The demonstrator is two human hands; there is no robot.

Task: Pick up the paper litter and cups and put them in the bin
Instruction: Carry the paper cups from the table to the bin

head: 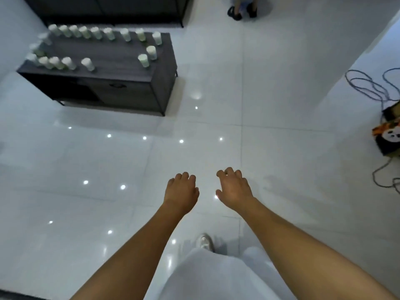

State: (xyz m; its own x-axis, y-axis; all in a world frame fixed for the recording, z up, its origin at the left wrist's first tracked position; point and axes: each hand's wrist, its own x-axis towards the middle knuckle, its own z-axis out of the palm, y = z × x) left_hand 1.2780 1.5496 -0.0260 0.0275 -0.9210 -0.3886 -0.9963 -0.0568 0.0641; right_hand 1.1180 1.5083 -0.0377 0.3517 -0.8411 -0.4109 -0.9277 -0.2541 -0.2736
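Note:
Several white paper cups (pixel 143 60) stand around the edges of a low dark cabinet (pixel 121 83) at the upper left, far ahead of me. Both my arms reach forward over the white tiled floor. My left hand (pixel 181 191) hangs with loosely curled fingers and holds nothing. Beside it, my right hand (pixel 234 187) is also empty, its fingers relaxed and slightly spread. Neither hand touches anything. No bin and no paper litter are in view.
A second person's feet in dark shoes (pixel 241 11) stand at the top. Grey cables (pixel 368 85) loop on the floor at the right beside a patterned bag (pixel 388 137). A white wall corner (pixel 355 68) juts in at right. My white shoe (pixel 204 242) shows below.

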